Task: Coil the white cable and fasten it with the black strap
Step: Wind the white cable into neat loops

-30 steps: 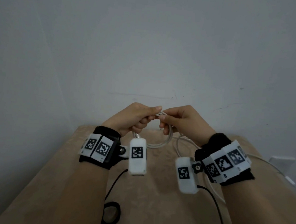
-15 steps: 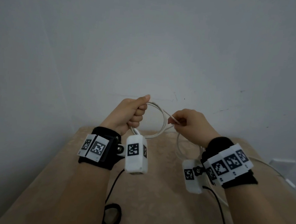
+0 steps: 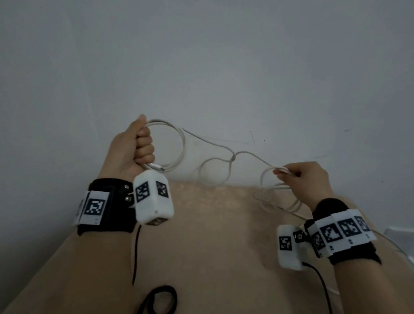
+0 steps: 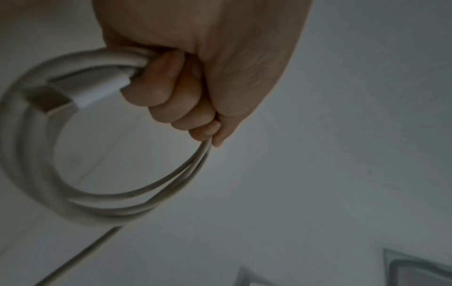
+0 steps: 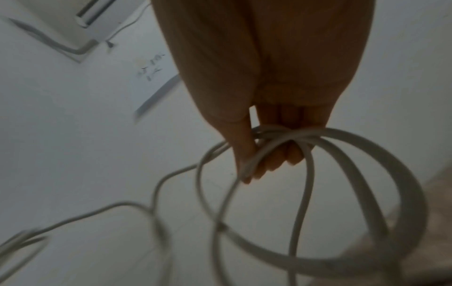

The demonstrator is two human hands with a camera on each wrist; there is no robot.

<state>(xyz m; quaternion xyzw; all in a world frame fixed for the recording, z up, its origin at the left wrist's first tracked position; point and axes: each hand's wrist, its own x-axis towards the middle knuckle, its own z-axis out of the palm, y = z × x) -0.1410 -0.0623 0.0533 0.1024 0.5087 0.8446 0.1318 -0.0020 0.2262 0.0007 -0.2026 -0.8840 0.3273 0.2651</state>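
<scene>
- The left hand [image 3: 130, 149] is a closed fist around a small coil of the white cable [image 3: 177, 140], held up at ten o'clock above the bench [image 3: 219, 243]; a plug end [image 4: 97, 91] sticks out beside the fingers.
- The right hand [image 3: 305, 178], at two o'clock, pinches several loose loops of the same cable between thumb and fingertips.
- A slack stretch of cable sags between the hands.
- The black strap [image 3: 159, 303] lies curled on the bench at six o'clock, touching neither hand.
</scene>
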